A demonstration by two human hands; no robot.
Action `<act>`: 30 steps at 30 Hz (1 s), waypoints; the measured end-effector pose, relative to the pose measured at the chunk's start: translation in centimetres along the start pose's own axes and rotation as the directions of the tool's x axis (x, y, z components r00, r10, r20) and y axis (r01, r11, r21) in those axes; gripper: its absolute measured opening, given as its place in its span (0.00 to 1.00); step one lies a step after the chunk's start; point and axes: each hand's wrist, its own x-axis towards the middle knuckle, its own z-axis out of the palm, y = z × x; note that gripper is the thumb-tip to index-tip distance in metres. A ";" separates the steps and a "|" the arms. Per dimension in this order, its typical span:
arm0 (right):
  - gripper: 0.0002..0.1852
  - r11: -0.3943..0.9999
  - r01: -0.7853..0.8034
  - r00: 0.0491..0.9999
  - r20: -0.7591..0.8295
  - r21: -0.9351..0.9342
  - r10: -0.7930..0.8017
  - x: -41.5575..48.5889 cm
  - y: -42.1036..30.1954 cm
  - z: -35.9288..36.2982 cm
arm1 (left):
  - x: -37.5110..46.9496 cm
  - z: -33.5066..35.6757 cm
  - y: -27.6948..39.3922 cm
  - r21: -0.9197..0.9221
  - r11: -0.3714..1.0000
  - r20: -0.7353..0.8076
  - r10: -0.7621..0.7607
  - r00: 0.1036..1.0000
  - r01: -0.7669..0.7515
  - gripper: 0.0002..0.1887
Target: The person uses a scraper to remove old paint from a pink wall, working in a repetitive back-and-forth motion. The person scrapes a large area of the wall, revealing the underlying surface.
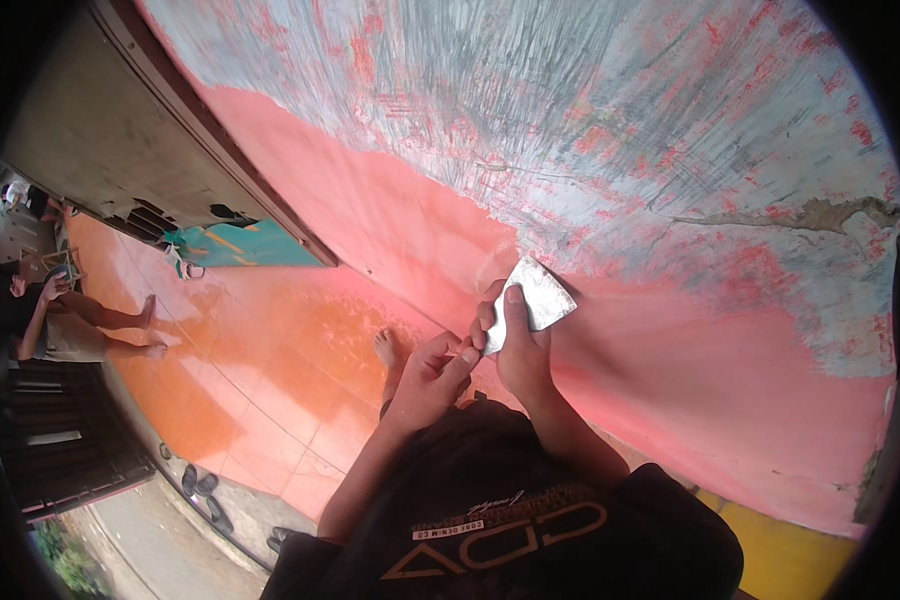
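My right hand [523, 349] holds a triangular sheet-metal scraper [541, 296], its thumb lying flat on the blade and its fingers behind it. The wide edge points up and right, close to the wall. My left hand [431, 379] has its thumb and fingers pinched together at the scraper's narrow lower end, touching the fingers of my right hand. Before me stands a painted wall; its lower band is pink [660, 337]. Above that, the wall surface [570, 135] is rough grey-blue with red and pink patches and scrape-like streaks. A crack [817, 216] runs through it at the right.
A bare foot [387, 348] stands on the orange and pink tiled floor [270, 360]. Another person [67, 322] sits at the far left, legs stretched out. A brown-framed panel [157, 112] adjoins the wall. Sandals [214, 514] lie by the floor's edge, near a dark slatted gate [67, 435].
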 end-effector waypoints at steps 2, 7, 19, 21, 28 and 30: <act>0.15 1.000 -0.019 1.000 0.012 -0.003 0.019 0.3 0.4 -0.6 | 0.1 -0.6 -0.1 -0.003 1.000 -0.001 -0.006 1.000 0.006 0.08; 0.15 0.998 0.029 0.998 0.050 -0.048 -0.027 0.5 0.3 -0.4 | 0.1 -0.3 0.4 0.036 0.999 -0.030 0.007 1.000 -0.006 0.08; 0.14 1.000 0.012 1.000 0.010 -0.029 -0.012 0.3 0.1 -0.7 | -0.4 0.6 -0.2 0.068 0.997 -0.038 -0.027 0.999 0.030 0.06; 0.12 0.999 0.014 1.000 0.026 -0.046 -0.013 0.6 -0.3 -0.8 | -0.2 1.0 0.0 0.046 0.999 -0.059 -0.008 0.998 0.010 0.06; 0.11 0.994 -0.005 0.999 -0.032 -0.110 0.002 -0.2 0.1 -1.9 | -0.4 1.9 -1.1 0.025 1.000 -0.063 -0.006 0.998 0.008 0.07; 0.10 0.990 -0.018 1.000 -0.015 -0.142 0.016 0.2 -0.5 -1.4 | 0.0 1.7 -1.5 0.068 0.998 -0.053 0.017 0.998 -0.014 0.08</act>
